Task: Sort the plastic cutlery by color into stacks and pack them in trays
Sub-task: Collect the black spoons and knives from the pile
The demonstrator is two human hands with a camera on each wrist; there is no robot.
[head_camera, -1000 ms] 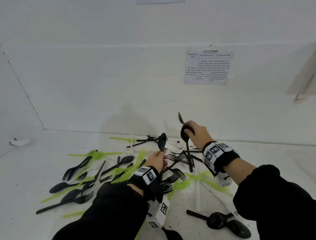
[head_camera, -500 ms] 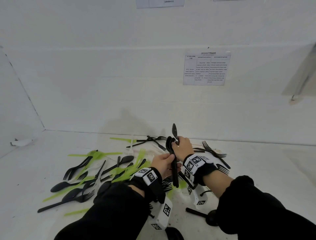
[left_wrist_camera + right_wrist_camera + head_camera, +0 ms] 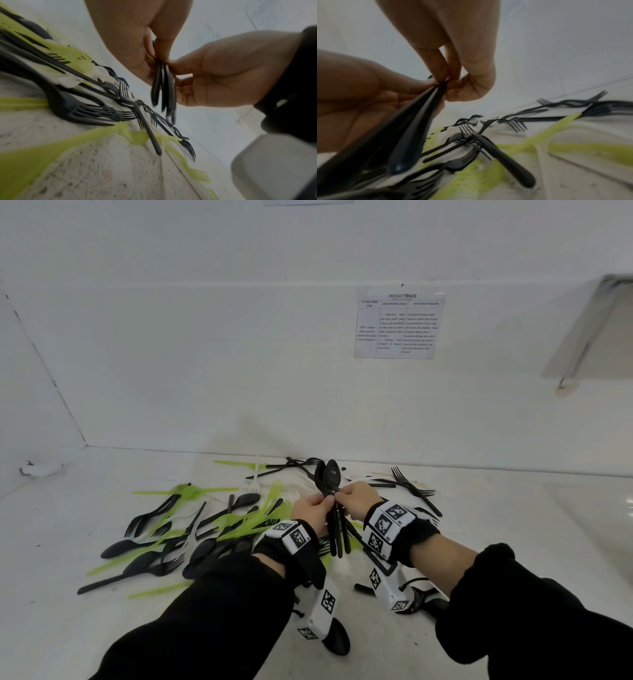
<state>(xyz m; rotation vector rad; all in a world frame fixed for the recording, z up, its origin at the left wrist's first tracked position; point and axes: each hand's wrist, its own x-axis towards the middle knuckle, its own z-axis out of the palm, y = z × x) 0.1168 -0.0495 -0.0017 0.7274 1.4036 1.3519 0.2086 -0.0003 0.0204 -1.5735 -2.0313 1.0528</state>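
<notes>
Both hands meet above the middle of the white table and hold one bunch of black spoons upright, bowls up and handles hanging down. My left hand grips the bunch from the left. My right hand pinches it from the right at the necks. In the left wrist view the left hand and right hand close on the spoon handles. The right wrist view shows the right hand pinching the same black spoon handles against the left hand.
Loose black, green and white cutlery lies scattered under and left of the hands, with green forks among black spoons. Black forks lie to the right. More black spoons lie near the front. A wall with a paper sheet stands behind.
My right hand carried a black spoon from the back right over to the left hand. Both hands now hold the spoons together as one bunch, lifted slightly.
</notes>
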